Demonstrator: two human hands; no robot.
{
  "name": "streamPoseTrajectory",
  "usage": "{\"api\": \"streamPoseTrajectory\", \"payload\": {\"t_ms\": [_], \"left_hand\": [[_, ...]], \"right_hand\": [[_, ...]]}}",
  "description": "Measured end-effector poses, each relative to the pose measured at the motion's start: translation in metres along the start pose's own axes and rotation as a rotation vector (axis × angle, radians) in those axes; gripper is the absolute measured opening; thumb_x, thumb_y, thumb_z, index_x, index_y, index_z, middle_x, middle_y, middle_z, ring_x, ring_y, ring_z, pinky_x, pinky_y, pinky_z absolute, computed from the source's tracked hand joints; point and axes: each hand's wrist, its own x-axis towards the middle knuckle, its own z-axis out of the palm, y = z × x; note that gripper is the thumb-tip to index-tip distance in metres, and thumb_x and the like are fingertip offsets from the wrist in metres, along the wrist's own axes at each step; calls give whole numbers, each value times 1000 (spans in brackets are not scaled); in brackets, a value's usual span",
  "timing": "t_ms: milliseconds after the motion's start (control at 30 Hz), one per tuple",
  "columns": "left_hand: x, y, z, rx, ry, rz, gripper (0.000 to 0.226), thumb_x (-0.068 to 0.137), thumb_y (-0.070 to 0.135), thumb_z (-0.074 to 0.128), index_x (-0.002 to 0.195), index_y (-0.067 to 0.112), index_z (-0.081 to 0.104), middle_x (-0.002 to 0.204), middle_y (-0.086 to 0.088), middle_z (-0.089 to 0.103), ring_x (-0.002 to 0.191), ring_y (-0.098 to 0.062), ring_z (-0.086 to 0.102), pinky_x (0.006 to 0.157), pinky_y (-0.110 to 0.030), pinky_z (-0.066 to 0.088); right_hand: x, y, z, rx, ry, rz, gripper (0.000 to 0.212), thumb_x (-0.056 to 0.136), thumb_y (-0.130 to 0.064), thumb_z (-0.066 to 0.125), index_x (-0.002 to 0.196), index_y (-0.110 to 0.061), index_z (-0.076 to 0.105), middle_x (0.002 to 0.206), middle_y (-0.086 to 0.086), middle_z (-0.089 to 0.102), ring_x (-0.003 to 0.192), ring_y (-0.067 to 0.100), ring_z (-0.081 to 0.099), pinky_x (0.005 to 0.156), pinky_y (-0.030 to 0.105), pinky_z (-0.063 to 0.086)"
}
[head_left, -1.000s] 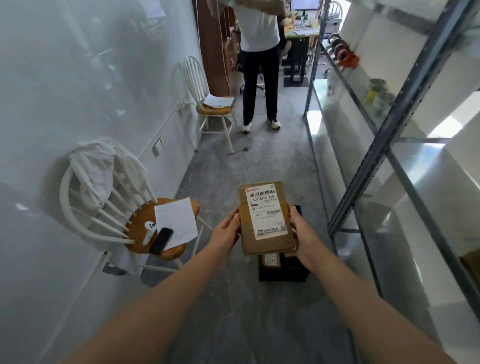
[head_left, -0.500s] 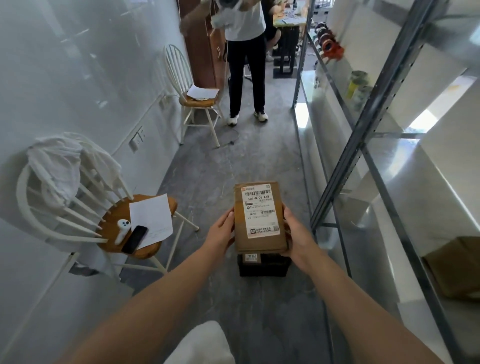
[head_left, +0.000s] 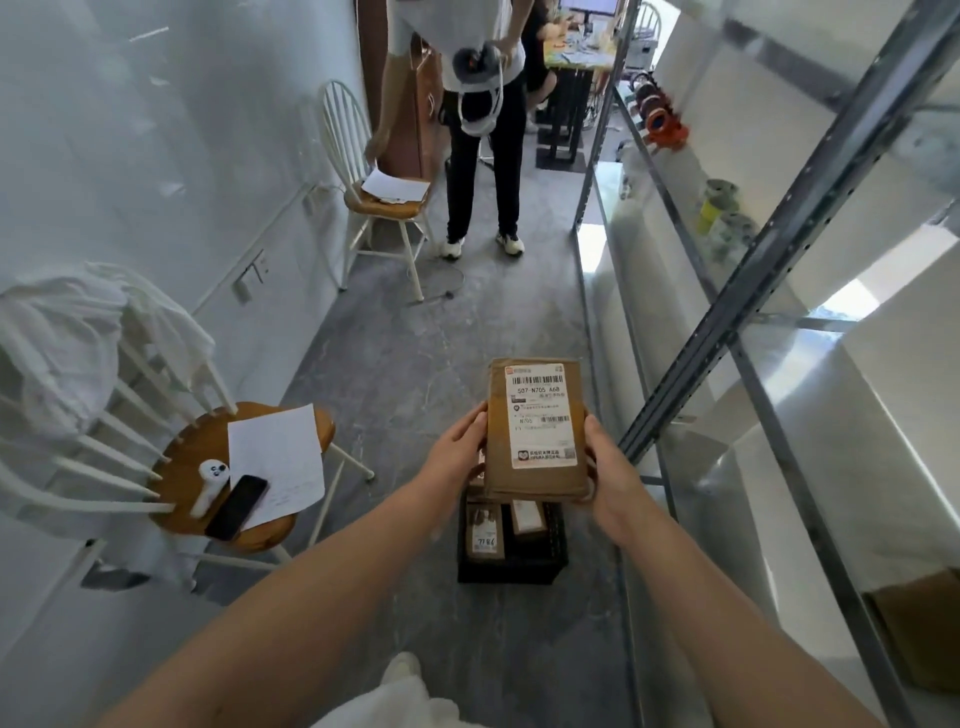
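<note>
**Both hands carry a labelled parcel over the crate**

Left hand (head_left: 457, 452) grips the left long edge of the cardboard parcel (head_left: 537, 483), fingers curled beneath it. The right hand (head_left: 610, 467) clamps the opposite edge the same way. The parcel hangs in the air, its shipping label (head_left: 543, 415) facing up, above a black crate (head_left: 511, 566) on the floor where smaller parcels (head_left: 485, 530) lie.

It looks like a flat, stiff carton, and the easy two-handed hold suggests little weight. The brown taped skin seems smooth, so it may slide under a light pinch. The long edges, with fingers underneath, are the safest place to hold it, and the corners would likely dent if it dropped.

Compared with a second ago, the wooden chair (head_left: 244, 467) with its paper (head_left: 278, 462) and phone (head_left: 236, 506) sits further left in the view. The person standing ahead (head_left: 483, 171) now shows a headset (head_left: 478, 88) at waist height. The crate, then almost hidden behind the parcel, shows its contents. At right, a cardboard box (head_left: 919, 623) low in the metal rack (head_left: 727, 332) is more in sight. The grip itself is unchanged.
</note>
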Motion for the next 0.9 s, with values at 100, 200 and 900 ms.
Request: {"api": "streamPoseTrajectory", "payload": {"t_ms": [100, 200, 900], "left_hand": [[18, 20, -13, -26, -11, 11, 31, 100, 34, 50, 131, 35, 59, 101, 9, 74, 92, -6, 69, 66, -23, 53], [36, 38, -31, -41, -26, 24, 35, 100, 34, 50, 135, 33, 56, 109, 6, 73, 99, -10, 67, 72, -26, 52], [115, 54, -114, -58, -76, -106, 38, 101, 28, 50, 139, 26, 53, 121, 0, 68, 97, -8, 66, 71, -22, 55]], "right_hand": [[18, -15, 21, -36, 31, -40, 38, 102, -52, 30, 127, -40, 56, 99, -6, 76, 84, 12, 74, 65, 36, 59], [38, -27, 45, -25, 38, -69, 37, 104, -48, 32, 130, -35, 55, 101, -2, 76, 82, 12, 74, 56, 28, 57], [122, -2, 125, -91, 214, 49, 39, 104, -46, 33, 142, -49, 40, 126, 0, 65, 113, 28, 62, 100, 58, 45]]}}
